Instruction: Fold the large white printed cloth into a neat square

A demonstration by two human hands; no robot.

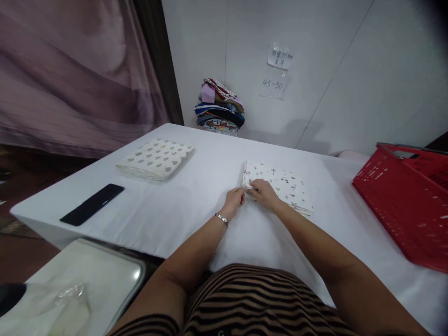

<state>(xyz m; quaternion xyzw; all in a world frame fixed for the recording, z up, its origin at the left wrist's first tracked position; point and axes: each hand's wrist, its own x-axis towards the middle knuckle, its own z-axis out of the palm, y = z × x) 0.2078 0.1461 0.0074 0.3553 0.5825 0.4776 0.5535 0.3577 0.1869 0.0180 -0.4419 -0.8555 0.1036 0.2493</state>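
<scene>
A folded white cloth (pixel 285 179) with small dark and green prints lies flat before me. At its near left corner, my left hand (pixel 234 200) pinches the edge with fingers closed; a silver bracelet circles that wrist. Close beside it, my right hand (pixel 263 192) also closes on the cloth's near edge, partly covering the corner. The fingertips of both hands almost meet there. Further left rests another folded cloth (pixel 157 158), cream with grey heart-like shapes, touched by neither hand.
A black flat object (pixel 93 204) lies at the left of the white-covered table (pixel 206 186). On the right stands a red plastic basket (pixel 409 200). Folded fabrics (pixel 220 107) are stacked behind the table by the wall. A pale surface with clear plastic (pixel 75 289) sits at lower left.
</scene>
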